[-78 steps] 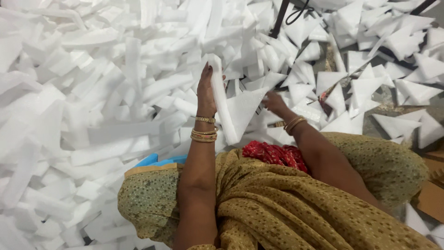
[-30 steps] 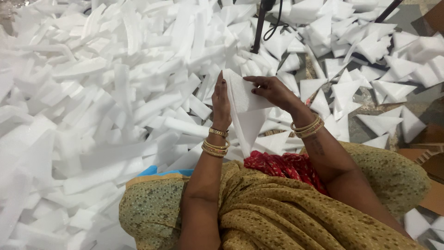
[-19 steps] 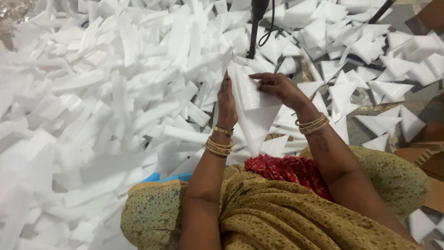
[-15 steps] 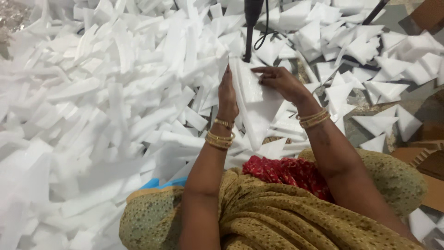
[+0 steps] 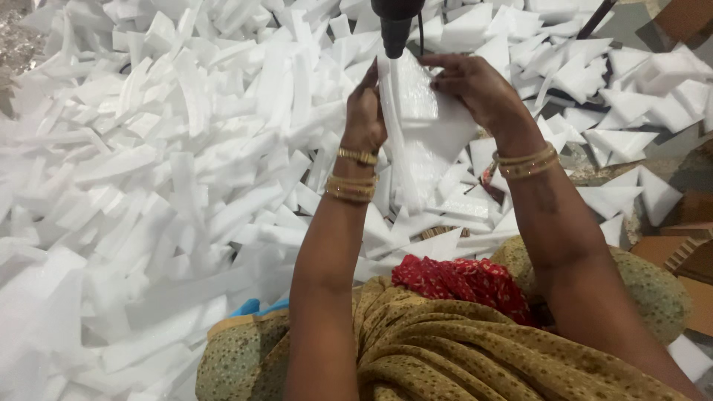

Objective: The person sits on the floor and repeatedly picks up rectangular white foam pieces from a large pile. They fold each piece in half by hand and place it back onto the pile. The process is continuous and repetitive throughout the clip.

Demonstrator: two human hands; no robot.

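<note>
Both hands have lifted the white foam piece (image 5: 427,126) higher, right up under the black tool (image 5: 395,22) hanging above it. Heaps of white foam strips (image 5: 171,171) lie all around the foam piece, mostly to its left. Foam triangles (image 5: 631,96) sit to its right. The left hand (image 5: 365,111) pinches its left edge. The right hand (image 5: 471,85) grips its top, fingers curled on it.

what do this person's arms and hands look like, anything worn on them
Both forearms are bare, no sleeves or gloves. The left hand has several gold-coloured bangles at the wrist, one set apart from the rest. The right hand has a few thin gold-coloured bangles close together. No rings are visible.
</note>
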